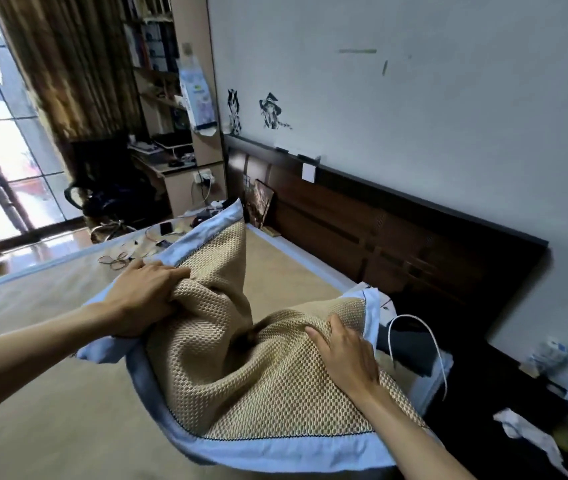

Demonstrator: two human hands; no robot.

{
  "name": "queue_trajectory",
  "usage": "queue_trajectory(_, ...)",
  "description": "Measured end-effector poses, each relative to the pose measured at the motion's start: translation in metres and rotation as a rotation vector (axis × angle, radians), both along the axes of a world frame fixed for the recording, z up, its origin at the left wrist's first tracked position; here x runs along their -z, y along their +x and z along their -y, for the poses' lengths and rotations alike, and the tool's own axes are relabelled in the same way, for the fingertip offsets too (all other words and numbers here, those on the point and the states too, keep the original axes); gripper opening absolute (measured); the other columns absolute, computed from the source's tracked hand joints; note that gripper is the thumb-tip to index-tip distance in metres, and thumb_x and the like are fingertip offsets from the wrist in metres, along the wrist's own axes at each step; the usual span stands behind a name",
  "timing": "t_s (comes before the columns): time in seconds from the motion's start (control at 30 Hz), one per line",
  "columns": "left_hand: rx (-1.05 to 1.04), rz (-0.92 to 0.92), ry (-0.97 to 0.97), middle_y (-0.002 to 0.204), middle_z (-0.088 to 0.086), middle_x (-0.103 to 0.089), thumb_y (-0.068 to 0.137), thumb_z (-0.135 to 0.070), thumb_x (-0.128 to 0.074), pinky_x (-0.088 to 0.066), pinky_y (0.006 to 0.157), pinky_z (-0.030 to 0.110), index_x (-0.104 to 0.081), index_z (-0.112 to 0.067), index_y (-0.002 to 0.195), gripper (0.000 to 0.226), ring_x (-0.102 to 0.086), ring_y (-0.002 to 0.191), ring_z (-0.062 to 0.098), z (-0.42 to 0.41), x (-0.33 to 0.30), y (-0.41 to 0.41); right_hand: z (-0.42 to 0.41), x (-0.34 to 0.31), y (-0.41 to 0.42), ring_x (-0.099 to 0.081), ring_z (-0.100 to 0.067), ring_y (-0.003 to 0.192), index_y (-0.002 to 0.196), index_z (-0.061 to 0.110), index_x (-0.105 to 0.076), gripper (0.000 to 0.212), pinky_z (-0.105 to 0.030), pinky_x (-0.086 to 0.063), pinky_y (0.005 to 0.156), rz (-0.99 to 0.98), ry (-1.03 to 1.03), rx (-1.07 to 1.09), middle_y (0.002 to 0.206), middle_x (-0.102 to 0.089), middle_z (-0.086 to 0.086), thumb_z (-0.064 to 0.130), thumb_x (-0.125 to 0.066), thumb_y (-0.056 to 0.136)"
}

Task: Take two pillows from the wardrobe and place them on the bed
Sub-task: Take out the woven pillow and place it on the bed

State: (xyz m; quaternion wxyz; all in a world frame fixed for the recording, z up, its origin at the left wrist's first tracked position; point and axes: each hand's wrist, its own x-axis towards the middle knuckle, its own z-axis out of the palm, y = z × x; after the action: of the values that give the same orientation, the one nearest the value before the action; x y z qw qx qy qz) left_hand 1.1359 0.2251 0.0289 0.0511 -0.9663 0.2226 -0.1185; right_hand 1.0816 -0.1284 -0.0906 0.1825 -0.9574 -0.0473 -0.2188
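A tan mesh pillow (241, 382) with a pale blue border is folded in the middle, held over the bed (50, 393) near its head end. My left hand (144, 299) grips a bunch of the mesh on the pillow's left half. My right hand (345, 355) presses and holds the mesh on its right half. The bed is covered with a beige mat edged in light blue. No second pillow and no wardrobe are in view.
A dark wooden headboard (397, 244) runs along the wall on the right. A white cable (428, 341) and a dark item lie by the pillow's right corner. Glasses, cables and phones (144, 247) litter the bed's far side. A desk, shelves and chair stand beyond.
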Motion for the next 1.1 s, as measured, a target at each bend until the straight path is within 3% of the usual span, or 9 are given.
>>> queue_trajectory(0.3, 0.036, 0.064, -0.044, 0.087, -0.007, -0.066, 0.067, -0.047, -0.063, -0.039, 0.069, 0.04, -0.049, -0.031, 0.083, 0.027, -0.059, 0.09, 0.026, 0.052, 0.01, 0.25, 0.051, -0.009, 0.203, -0.063, -0.025, 0.062, 0.088, 0.016, -0.048, 0.043, -0.038, -0.049, 0.053, 0.109, -0.019, 0.129, 0.069, -0.064, -0.002, 0.058, -0.045, 0.097)
queue_trajectory(0.47, 0.02, 0.028, -0.043, 0.096, -0.001, -0.065, 0.068, -0.045, -0.068, -0.042, 0.07, 0.043, -0.049, -0.029, 0.091, 0.034, -0.057, 0.094, 0.03, 0.057, 0.058, 0.458, 0.057, 0.035, 0.367, -0.063, -0.02, 0.06, 0.094, 0.016, -0.051, 0.04, -0.029, -0.033, 0.047, 0.13, -0.055, 0.269, 0.068, -0.065, 0.001, 0.056, -0.05, 0.096)
queue_trajectory(0.53, -0.018, -0.005, -0.065, 0.097, 0.004, -0.061, 0.07, -0.043, -0.069, -0.046, 0.072, 0.044, -0.049, -0.026, 0.099, 0.039, -0.057, 0.094, 0.032, 0.053, 0.101, 0.541, 0.06, 0.076, 0.427, -0.066, -0.018, 0.064, 0.103, 0.014, -0.056, 0.039, -0.027, -0.039, 0.047, 0.068, -0.028, 0.321, 0.075, -0.069, 0.0, 0.051, -0.057, 0.094)
queue_trajectory(0.63, -0.159, -0.06, 0.051, 0.116, 0.003, -0.056, 0.081, -0.033, -0.062, -0.048, 0.08, 0.043, -0.045, -0.024, 0.125, 0.048, -0.056, 0.107, 0.029, 0.056, 0.194, 0.634, 0.063, 0.158, 0.498, -0.067, -0.021, 0.097, 0.126, 0.012, -0.052, 0.043, -0.033, -0.054, 0.072, -0.163, 0.024, 0.463, 0.111, -0.069, -0.004, 0.043, -0.055, 0.097)
queue_trajectory(0.7, -0.298, -0.187, 0.132, 0.135, 0.002, -0.048, 0.091, -0.035, -0.053, -0.049, 0.088, 0.045, -0.041, -0.025, 0.137, 0.048, -0.052, 0.118, 0.028, 0.075, 0.271, 0.669, 0.06, 0.22, 0.533, -0.055, -0.019, 0.12, 0.138, 0.017, -0.038, 0.036, -0.033, -0.046, 0.094, -0.426, -0.018, 0.569, 0.136, -0.054, -0.002, 0.032, -0.037, 0.105)
queue_trajectory(0.77, -0.412, -0.373, 0.128, 0.156, 0.003, -0.024, 0.098, -0.034, -0.04, -0.035, 0.103, 0.063, -0.021, -0.025, 0.149, 0.055, -0.035, 0.137, 0.033, 0.105, 0.347, 0.685, 0.052, 0.27, 0.559, -0.044, -0.022, 0.131, 0.147, 0.018, -0.027, 0.042, -0.036, -0.037, 0.106, -0.594, -0.047, 0.616, 0.149, -0.04, -0.004, 0.024, -0.028, 0.106)
queue_trajectory(0.87, -0.215, -0.554, 0.052, 0.163, 0.001, 0.012, 0.1, -0.032, -0.033, -0.009, 0.11, 0.073, 0.008, -0.034, 0.152, 0.066, 0.002, 0.148, 0.037, 0.163, 0.434, 0.701, 0.036, 0.322, 0.606, -0.02, -0.03, 0.145, 0.154, 0.019, -0.014, 0.068, -0.046, -0.018, 0.118, -0.647, -0.103, 0.49, 0.161, -0.019, -0.008, 0.046, -0.041, 0.098)
queue_trajectory(1.0, 0.017, -0.365, -0.035, 0.162, -0.004, 0.017, 0.091, -0.068, -0.018, 0.007, 0.106, 0.075, 0.009, -0.05, 0.147, 0.065, 0.012, 0.147, 0.03, 0.216, 0.501, 0.742, 0.045, 0.378, 0.671, 0.009, -0.034, 0.15, 0.154, 0.038, 0.004, 0.089, -0.066, -0.001, 0.114, -0.613, -0.13, 0.453, 0.165, 0.011, 0.0, 0.082, -0.025, 0.082)
queue_trajectory(1.1, 0.009, -0.26, -0.01, 0.159, -0.011, 0.02, 0.079, -0.084, 0.002, 0.017, 0.102, 0.074, 0.015, -0.054, 0.144, 0.073, 0.02, 0.146, 0.021, 0.213, 0.542, 0.8, 0.071, 0.429, 0.69, 0.011, -0.032, 0.15, 0.154, 0.044, 0.001, 0.096, -0.068, 0.007, 0.112, -0.49, -0.171, 0.545, 0.166, 0.007, 0.003, 0.094, -0.007, 0.072)
